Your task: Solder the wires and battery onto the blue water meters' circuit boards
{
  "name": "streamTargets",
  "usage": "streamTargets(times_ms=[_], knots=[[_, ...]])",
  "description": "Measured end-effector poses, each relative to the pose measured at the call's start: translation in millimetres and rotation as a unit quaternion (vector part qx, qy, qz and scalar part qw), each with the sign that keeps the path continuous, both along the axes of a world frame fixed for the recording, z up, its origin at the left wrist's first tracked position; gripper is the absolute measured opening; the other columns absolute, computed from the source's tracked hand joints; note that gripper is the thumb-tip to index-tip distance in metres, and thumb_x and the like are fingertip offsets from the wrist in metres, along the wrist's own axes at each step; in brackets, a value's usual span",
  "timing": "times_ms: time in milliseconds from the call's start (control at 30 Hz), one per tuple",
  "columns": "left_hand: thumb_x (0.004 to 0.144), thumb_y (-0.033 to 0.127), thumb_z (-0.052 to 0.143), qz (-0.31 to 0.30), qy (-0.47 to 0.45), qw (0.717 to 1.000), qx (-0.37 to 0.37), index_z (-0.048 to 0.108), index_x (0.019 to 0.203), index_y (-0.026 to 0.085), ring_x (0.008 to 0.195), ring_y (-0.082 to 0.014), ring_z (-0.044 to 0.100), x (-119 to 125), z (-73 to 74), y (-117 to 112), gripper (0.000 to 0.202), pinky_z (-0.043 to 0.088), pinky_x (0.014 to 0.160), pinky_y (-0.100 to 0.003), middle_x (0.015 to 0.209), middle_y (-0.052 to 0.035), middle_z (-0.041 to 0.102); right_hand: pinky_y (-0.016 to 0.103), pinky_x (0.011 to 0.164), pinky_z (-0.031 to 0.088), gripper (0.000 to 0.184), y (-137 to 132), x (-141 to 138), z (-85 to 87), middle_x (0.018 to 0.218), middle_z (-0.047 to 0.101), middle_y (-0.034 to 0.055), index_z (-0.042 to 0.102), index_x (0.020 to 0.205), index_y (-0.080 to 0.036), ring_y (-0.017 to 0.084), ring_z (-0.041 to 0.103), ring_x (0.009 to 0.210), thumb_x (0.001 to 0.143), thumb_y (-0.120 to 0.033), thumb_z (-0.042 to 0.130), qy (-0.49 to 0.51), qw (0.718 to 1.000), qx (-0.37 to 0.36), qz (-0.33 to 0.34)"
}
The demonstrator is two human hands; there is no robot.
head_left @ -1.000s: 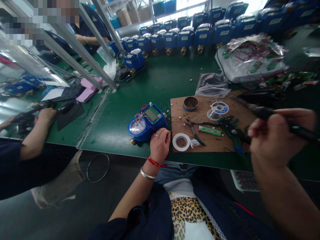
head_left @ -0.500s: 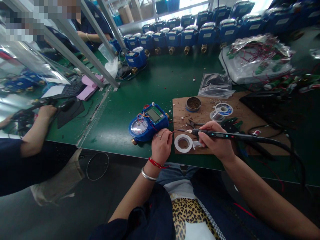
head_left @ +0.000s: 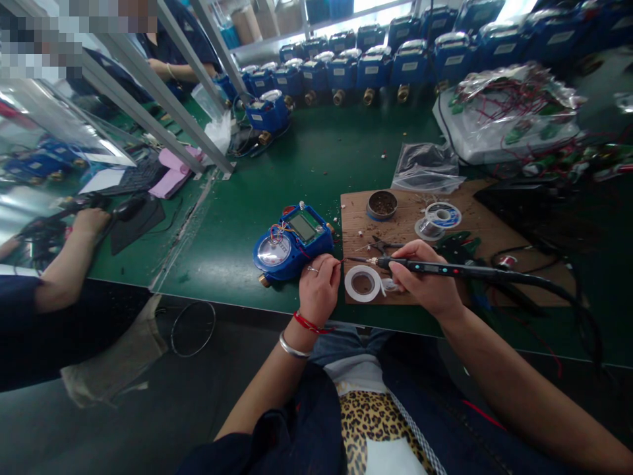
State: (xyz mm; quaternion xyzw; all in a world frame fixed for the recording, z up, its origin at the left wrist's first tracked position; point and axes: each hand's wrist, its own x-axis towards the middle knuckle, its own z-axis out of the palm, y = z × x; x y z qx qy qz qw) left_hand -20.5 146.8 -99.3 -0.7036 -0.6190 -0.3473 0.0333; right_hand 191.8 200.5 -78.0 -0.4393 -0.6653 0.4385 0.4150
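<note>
A blue water meter (head_left: 293, 245) lies on the green bench, its small display and round dial facing up and thin wires loose between them. Against its lower right side, my left hand (head_left: 320, 284) pinches a thin red wire (head_left: 341, 262) that sticks out past the fingertips. My right hand (head_left: 428, 280) grips a black soldering iron (head_left: 435, 266) like a pen. The iron's tip points left and is at or very near the wire's end; contact is too small to tell. Just below the tip lies a roll of white tape (head_left: 352, 288).
On the cardboard sheet (head_left: 356, 227) are a round tin (head_left: 382, 205), a solder spool (head_left: 440, 219) and pliers (head_left: 380, 245). Rows of blue meters (head_left: 374, 66) line the back. Wired circuit boards (head_left: 514, 109) lie at right. A co-worker's hand (head_left: 91, 221) is at far left.
Almost nothing differs. The iron and both hands hold nearly the same place; the view has shifted slightly.
</note>
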Motion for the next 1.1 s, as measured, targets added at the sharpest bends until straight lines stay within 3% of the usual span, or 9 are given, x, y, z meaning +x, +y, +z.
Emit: streamTargets(times_ms=[700, 1100], knots=[[0.093, 0.016, 0.05, -0.002, -0.011, 1.0, -0.002, 0.059, 0.093, 0.016, 0.091, -0.0174, 0.061, -0.3, -0.7, -0.6, 0.009, 0.048, 0.084, -0.031, 0.096, -0.008, 0.065, 0.022, 0.042, 0.043, 0.02, -1.8, 3.1, -2.2, 0.061, 0.06, -0.0039, 0.053, 0.091, -0.021, 0.01, 0.054, 0.044, 0.084, -0.035, 0.065, 0.054, 0.998, -0.033, -0.023], [0.094, 0.017, 0.049, 0.004, -0.004, 1.0, -0.005, 0.06, 0.095, 0.016, 0.093, -0.0176, 0.061, -1.2, -4.0, -0.8, 0.01, 0.048, 0.085, -0.032, 0.098, -0.0082, 0.065, 0.022, 0.046, 0.043, 0.018, -1.6, 0.0, 0.5, 0.064, 0.061, -0.0016, 0.053, 0.087, -0.02, 0.01, 0.056, 0.05, 0.083, -0.034, 0.065, 0.014, 1.0, -0.012, -0.008]])
